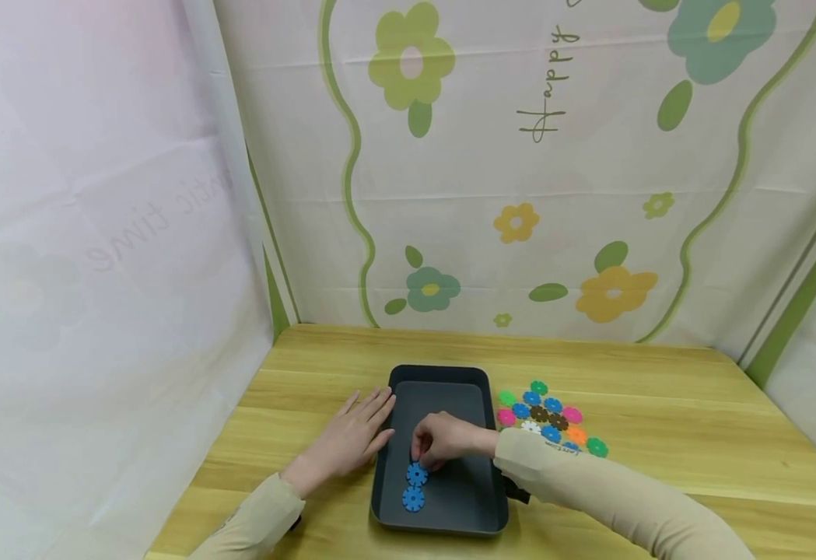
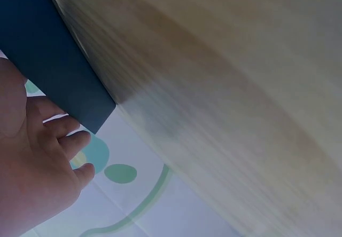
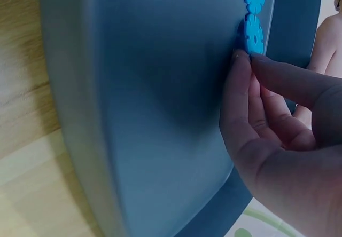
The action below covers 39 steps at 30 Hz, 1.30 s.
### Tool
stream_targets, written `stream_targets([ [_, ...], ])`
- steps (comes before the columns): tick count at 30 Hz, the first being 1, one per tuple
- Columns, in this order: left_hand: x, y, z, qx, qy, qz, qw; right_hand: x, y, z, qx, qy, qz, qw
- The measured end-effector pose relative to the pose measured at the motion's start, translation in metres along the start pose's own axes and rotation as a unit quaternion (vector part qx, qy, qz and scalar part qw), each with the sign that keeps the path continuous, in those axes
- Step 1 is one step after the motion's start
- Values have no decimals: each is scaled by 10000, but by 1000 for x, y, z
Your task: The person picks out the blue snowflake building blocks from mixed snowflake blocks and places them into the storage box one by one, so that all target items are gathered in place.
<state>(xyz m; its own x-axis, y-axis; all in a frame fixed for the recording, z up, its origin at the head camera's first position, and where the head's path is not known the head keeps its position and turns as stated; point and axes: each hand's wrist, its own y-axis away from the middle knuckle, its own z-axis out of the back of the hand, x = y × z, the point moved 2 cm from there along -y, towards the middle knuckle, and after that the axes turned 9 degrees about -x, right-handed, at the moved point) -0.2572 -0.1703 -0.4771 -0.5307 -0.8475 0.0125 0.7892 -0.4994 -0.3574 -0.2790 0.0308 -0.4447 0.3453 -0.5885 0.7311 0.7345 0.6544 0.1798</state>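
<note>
A dark grey rectangular tray (image 1: 450,498) lies on the table. Inside it, toward the left side, two blue slotted snowflake discs lie end to end, the nearer disc (image 1: 413,498) meeting the farther disc (image 1: 417,474). My right hand (image 1: 446,437) reaches over the tray's right rim, thumb and index finger pinching the far edge of the farther disc (image 3: 254,34); the fingertips cover that edge. My left hand (image 1: 351,437) lies at the tray's left rim, fingers extended and fingertips touching it. In the left wrist view, the left hand (image 2: 45,157) is beside the tray's dark outer wall (image 2: 59,61).
Right of the tray, a loose spread of slotted discs in green, pink, blue, brown, white and orange lies on the wooden table (image 1: 674,435), partly behind the right sleeve (image 1: 590,482). A flower-printed curtain (image 1: 471,194) hangs behind the table, with another white sheet (image 1: 99,311) on the left.
</note>
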Motion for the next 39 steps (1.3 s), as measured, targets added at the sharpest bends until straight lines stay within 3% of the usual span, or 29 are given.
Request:
stream_targets([
  [12, 1, 0, -2, 5, 61, 13, 10000, 0, -4, -1, -51, 325, 182, 9993],
  [23, 2, 0, -2, -20, 69, -17, 10000, 0, -4, 4, -141, 275, 298, 9991],
  [35, 1, 1, -2, 37, 113, 60, 9999, -10, 20, 44, -693, 316, 469, 9960],
  [39, 0, 1, -2, 43, 142, 64, 9999, -22, 34, 64, -822, -38, 381, 9959],
])
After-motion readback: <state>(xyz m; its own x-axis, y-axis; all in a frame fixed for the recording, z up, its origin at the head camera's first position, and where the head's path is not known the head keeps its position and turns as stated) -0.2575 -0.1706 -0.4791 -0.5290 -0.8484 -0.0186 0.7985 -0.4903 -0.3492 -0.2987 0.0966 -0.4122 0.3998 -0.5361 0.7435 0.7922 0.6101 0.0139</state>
